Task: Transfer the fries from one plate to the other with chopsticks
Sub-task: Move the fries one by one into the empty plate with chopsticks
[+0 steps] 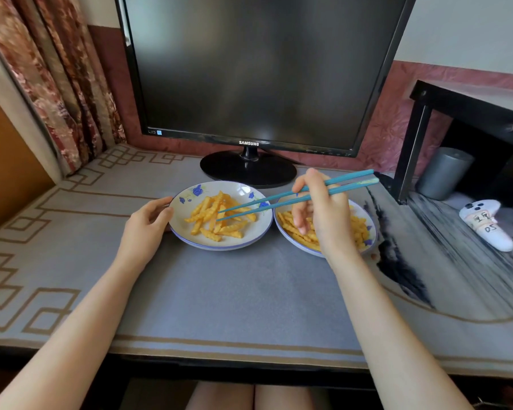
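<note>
Two white plates with blue flowers stand side by side on the desk. The left plate (251,229) holds a loose pile of crinkle-cut fries (216,218). The right plate (293,242) also holds fries (359,229), partly hidden behind my right hand (323,211). That hand grips a pair of teal chopsticks (282,198), whose tips reach left over the fries on the left plate, slightly apart, with no fry lifted between them. My left hand (147,221) holds the left plate by its left rim.
A black Samsung monitor (249,69) stands close behind the plates on its round base (248,170). A black shelf (468,119) rises at the right, with a grey cup (443,173) and a white controller (486,223) under it. Curtains (57,84) hang at the left.
</note>
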`<state>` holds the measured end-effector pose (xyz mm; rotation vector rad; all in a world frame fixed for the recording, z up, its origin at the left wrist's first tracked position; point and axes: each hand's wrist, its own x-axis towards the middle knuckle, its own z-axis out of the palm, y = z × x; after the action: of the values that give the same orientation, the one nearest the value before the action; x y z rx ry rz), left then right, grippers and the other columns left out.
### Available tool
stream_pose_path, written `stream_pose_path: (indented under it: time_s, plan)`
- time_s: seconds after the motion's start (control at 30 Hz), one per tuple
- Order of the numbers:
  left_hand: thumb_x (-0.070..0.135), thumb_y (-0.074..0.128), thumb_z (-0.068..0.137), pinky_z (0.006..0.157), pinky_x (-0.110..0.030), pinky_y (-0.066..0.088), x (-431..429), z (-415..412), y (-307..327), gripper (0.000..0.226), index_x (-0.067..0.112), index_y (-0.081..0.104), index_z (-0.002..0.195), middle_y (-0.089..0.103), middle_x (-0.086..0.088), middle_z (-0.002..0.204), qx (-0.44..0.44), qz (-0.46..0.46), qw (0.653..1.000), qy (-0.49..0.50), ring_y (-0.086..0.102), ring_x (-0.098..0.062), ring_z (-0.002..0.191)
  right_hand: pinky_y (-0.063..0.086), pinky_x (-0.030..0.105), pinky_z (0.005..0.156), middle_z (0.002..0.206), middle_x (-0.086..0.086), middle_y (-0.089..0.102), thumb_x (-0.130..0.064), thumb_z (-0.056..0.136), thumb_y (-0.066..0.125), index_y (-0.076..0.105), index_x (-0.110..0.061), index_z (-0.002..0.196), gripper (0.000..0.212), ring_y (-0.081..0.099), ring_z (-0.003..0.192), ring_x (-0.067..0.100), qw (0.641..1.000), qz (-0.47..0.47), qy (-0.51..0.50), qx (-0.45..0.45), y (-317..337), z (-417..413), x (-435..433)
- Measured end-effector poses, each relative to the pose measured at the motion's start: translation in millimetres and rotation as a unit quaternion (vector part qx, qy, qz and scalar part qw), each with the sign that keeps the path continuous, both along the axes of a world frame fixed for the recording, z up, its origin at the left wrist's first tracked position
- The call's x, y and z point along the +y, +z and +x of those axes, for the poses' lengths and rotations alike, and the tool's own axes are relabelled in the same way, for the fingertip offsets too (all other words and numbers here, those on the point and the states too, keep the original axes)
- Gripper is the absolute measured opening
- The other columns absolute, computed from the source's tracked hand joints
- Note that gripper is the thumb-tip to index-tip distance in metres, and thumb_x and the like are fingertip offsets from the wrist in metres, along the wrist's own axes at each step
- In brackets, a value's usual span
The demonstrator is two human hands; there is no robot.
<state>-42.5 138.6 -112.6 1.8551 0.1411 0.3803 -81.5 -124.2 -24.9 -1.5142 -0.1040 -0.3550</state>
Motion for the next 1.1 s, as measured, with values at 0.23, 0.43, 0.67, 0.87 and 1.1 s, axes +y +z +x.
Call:
stream_pose_path:
  time_s: [0.23, 0.43, 0.67, 0.87, 1.1]
  plan:
    - [0.018, 0.051, 0.097, 0.087, -0.028, 0.048, 0.9, 0.1, -0.1, 0.027, 0.019, 0.063, 0.122, 0.068, 0.002, 0.105, 0.001, 0.01, 1.0, 0.001, 0.067, -0.01, 0.084, 0.026, 0.017, 0.036, 0.036, 0.005, 0.041, -0.021, 0.099, 0.041, 0.053, -0.013, 0.069, 0.033, 0.033, 0.03, 0.017, 0.997, 0.02, -0.073, -0.014, 6.6, -2.7, -36.4]
    - [0.018, 0.051, 0.097, 0.092, -0.032, 0.049, 0.7, -0.7, 0.7, 0.028, 0.019, 0.063, 0.122, 0.069, 0.001, 0.108, 0.004, 0.015, 1.0, 0.002, 0.067, -0.01, 0.085, 0.023, 0.017, 0.035, 0.036, 0.005, 0.041, -0.019, 0.098, 0.041, 0.051, -0.013, 0.067, 0.033, 0.031, 0.03, 0.018, 0.992, 0.015, -0.122, -0.019, 6.1, -17.1, -80.7]
    - [0.016, 0.051, 0.097, 0.091, -0.032, 0.049, -0.4, -1.1, 0.4, 0.028, 0.017, 0.063, 0.122, 0.068, -0.001, 0.108, -0.001, 0.015, 1.0, 0.005, 0.065, -0.005, 0.083, 0.022, 0.017, 0.036, 0.037, 0.007, 0.043, -0.02, 0.101, 0.038, 0.05, -0.013, 0.068, 0.035, 0.032, 0.03, 0.018, 0.992, 0.009, -0.123, -0.011, -0.3, -33.4, -100.8]
    - [0.016, 0.05, 0.097, 0.093, -0.034, 0.049, -0.6, -2.2, 1.3, 0.028, 0.016, 0.063, 0.121, 0.068, -0.002, 0.11, 0.002, 0.02, 1.0, 0.006, 0.066, -0.013, 0.084, 0.022, 0.017, 0.035, 0.036, 0.007, 0.042, -0.018, 0.1, 0.038, 0.048, -0.011, 0.069, 0.033, 0.031, 0.028, 0.019, 0.993, -0.008, -0.117, 0.008, -2.4, -37.7, -103.7]
    - [0.015, 0.051, 0.097, 0.09, -0.031, 0.048, -1.9, -3.1, 2.5, 0.027, 0.015, 0.063, 0.121, 0.068, -0.002, 0.107, -0.001, 0.021, 1.0, 0.008, 0.065, -0.009, 0.082, 0.025, 0.018, 0.036, 0.037, 0.006, 0.042, -0.023, 0.099, 0.04, 0.048, -0.013, 0.068, 0.034, 0.035, 0.031, 0.019, 0.988, 0.038, -0.15, -0.003, -1.6, -36.6, -98.3]
